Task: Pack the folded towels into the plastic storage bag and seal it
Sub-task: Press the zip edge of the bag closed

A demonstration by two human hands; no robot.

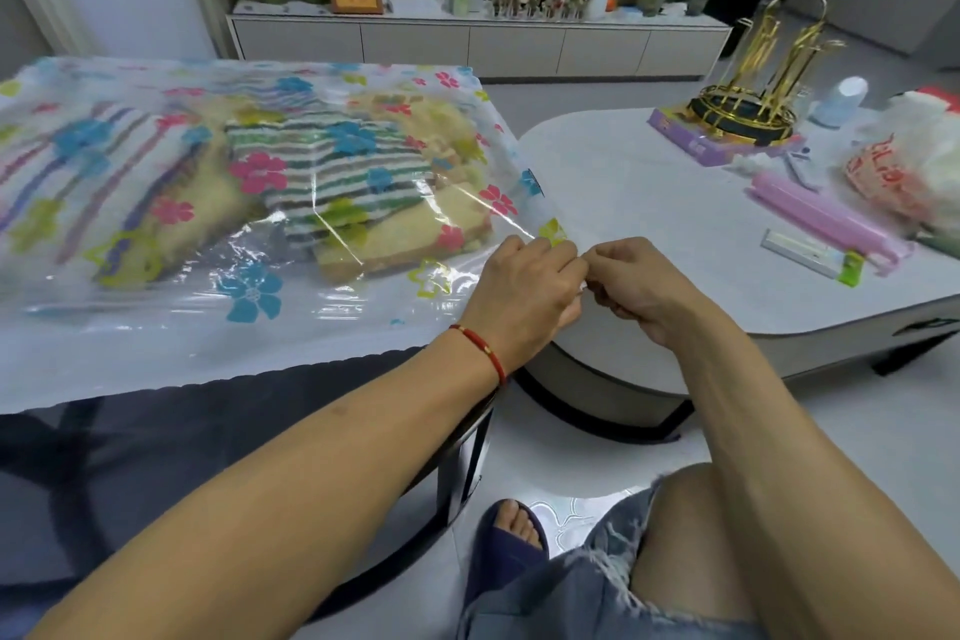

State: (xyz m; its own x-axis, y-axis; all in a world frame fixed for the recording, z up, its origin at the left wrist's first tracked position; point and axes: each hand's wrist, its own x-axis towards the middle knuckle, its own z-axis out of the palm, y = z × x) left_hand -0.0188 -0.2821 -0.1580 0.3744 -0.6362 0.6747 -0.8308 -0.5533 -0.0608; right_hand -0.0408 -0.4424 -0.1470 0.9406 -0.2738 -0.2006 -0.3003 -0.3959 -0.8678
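Two bare hands meet at the near right edge of a clear plastic storage bag [249, 244] printed with pink, blue and yellow-green flowers, seen from a head-worn camera. The left hand [519, 294], a red cord bracelet [480, 348] at its wrist, and the right hand [636, 294] both have their fingers curled shut, pinching the bag's edge between thumb and fingertips, knuckles almost touching.

Inside the bag lie the folded towels: a green-and-white striped towel [332, 161] on top near the middle, a pale yellow towel [415, 234] partly under it toward the hands, and a white towel with purple and pink stripes [104, 161] to the left. All the towels in sight sit within the plastic; whether the bag's edge is sealed cannot be told.

The bag rests flat on a dark glass table [156, 457] and overhangs onto an adjoining white table [649, 182]. Well apart from the bag, that white table carries a gold wire stand [748, 109] on a purple box [706, 146], a pink tube [821, 218], and a crumpled white shopping bag with red print [904, 172] at the far right.

Below, a bare knee and frayed denim shorts [587, 587] show, with a foot in a dark slipper [509, 546] on the pale floor.
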